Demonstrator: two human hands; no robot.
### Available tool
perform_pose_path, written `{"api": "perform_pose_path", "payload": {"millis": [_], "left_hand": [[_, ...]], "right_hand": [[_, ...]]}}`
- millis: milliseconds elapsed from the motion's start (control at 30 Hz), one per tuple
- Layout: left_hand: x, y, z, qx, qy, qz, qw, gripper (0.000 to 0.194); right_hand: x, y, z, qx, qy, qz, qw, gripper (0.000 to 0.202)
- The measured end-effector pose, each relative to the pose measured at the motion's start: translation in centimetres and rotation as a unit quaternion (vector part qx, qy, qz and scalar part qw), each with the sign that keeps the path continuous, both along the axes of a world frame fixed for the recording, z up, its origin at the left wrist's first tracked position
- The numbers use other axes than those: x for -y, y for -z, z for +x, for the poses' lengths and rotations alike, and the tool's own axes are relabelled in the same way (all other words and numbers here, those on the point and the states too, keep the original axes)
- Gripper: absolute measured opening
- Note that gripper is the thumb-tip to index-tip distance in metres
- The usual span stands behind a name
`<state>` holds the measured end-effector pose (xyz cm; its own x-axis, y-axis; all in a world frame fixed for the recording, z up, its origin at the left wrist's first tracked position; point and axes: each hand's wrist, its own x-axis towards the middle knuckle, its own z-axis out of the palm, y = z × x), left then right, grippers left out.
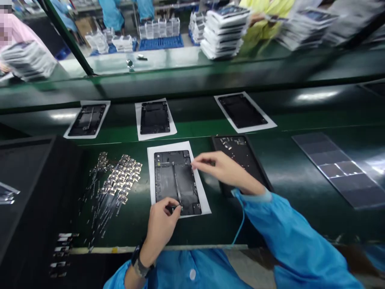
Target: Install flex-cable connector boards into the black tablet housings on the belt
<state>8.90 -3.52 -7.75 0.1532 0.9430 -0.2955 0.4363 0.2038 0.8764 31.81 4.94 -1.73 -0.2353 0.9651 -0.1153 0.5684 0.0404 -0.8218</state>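
In front of me a black tablet back housing [164, 182] lies open side up on a white sheet [205, 202]. A thin flex cable [176, 180] runs lengthwise down its middle. At the near edge of the housing, my left hand [164, 220] has thumb and forefinger closed at the cable's lower end; the fingertips partly hide it. My right hand [221, 168] is above the housing's right edge, its thumb and forefinger pinched together. Whatever is between those right fingertips is too small to make out.
Left lies a pile of small circuit boards with cable tails [122, 176]. A black tray [255, 160] with small parts is beyond my right forearm. Three more housings [155, 116] rest on sheets behind. Dark film strips [339, 168] lie right; a black box [27, 192] stands left.
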Motion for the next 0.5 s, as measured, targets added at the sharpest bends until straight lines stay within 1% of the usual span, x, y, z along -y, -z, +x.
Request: {"api": "perform_pose_path", "payload": {"millis": [33, 100, 167, 233, 300, 367, 433, 500], "left_hand": [[-0.2, 0.0, -0.5, -0.054, 0.014, 0.051, 0.997, 0.008], [-1.4, -0.1, -1.4, -0.134, 0.026, 0.147, 0.98, 0.01], [-3.8, -0.3, -2.0, -0.195, 0.036, 0.221, 0.955, 0.013], [-7.0, -0.6, -2.2, -0.26, 0.054, 0.254, 0.93, 0.016], [-10.7, -1.0, -1.9, -0.324, 0.078, 0.246, 0.91, 0.024], [-14.0, -1.3, -1.5, -0.361, 0.096, 0.226, 0.9, 0.029], [-16.6, -1.5, -1.1, -0.364, 0.111, 0.216, 0.899, 0.028], [-18.7, -1.2, -0.9, -0.351, 0.132, 0.209, 0.903, 0.022]], "right_hand": [[-2.1, -0.2, -0.4, 0.026, 0.024, 0.007, 0.999, 0.021], [-6.7, 0.0, -1.7, 0.103, 0.114, -0.011, 0.988, 0.015], [-11.0, 0.6, -3.5, 0.14, 0.162, -0.021, 0.977, 0.018], [-14.4, 1.2, -5.6, 0.162, 0.195, -0.038, 0.967, 0.021], [-16.5, 1.5, -7.6, 0.173, 0.221, -0.059, 0.958, 0.027], [-17.4, 1.5, -9.2, 0.173, 0.248, -0.078, 0.95, 0.034], [-17.9, 1.5, -10.3, 0.164, 0.278, -0.094, 0.942, 0.036], [-18.5, 1.7, -10.9, 0.144, 0.306, -0.111, 0.935, 0.036]]}}
